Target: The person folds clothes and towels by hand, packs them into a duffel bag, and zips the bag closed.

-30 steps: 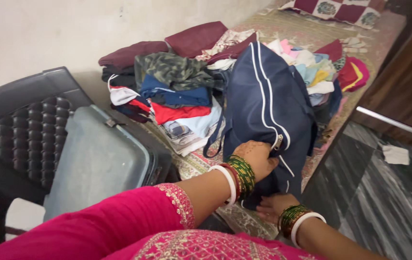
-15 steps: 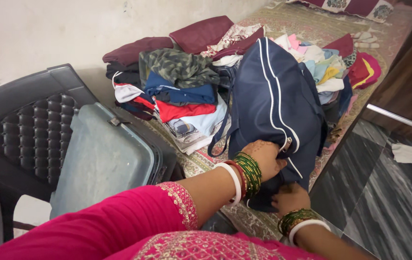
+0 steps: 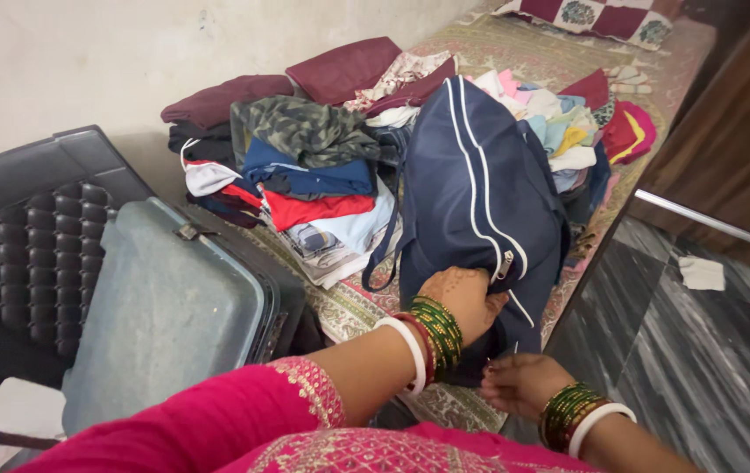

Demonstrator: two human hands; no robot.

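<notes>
The navy duffel bag with two white piping lines stood on end at the near edge of the patterned bedspread, leaning back against the clothes behind it. The left hand was closed over the bag's lower front, fingers curled into the fabric just beside the metal zip pull. The right hand sat lower, at the bag's bottom corner, its fingers drawn together against the cloth; whether they pinched anything could not be told. Each wrist carried a stack of green bangles with one white bangle, and the left arm wore a pink embroidered sleeve. To the left of the bag lay a pile of folded clothes, with camouflage, blue, red and pale pieces stacked on one another, and two maroon folded items behind them by the wall. To the right was a second heap of smaller, pastel-coloured clothes. One grey hard suitcase leaned on one dark plastic chair. One checked pillow lay at the far end of the bed. A single white scrap lay on the dark marbled floor. No labels or signs were visible.
</notes>
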